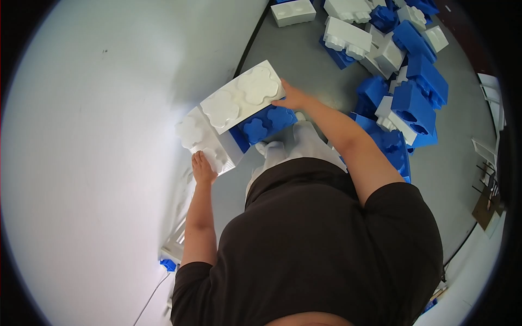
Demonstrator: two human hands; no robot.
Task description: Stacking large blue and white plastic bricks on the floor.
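Observation:
A large white plastic building block [242,98] with two flower-shaped studs lies atop a blue studded block [267,122], set slightly across it. My right hand [293,94] grips its right end, thumb and fingers spread over the end face. Beside its left end, close to the wall, a second white block [204,140] is angled towards me. My left hand [203,169] holds the near end of that block, fingers against a stud. What supports the second block is partly hidden.
A white wall [102,134] rises close on the left. Large blue blocks [414,106] and white blocks [348,36] lie heaped on the grey floor [293,49] to the right and ahead. A small blue object [168,265] with a cable is by the wall, near my left elbow.

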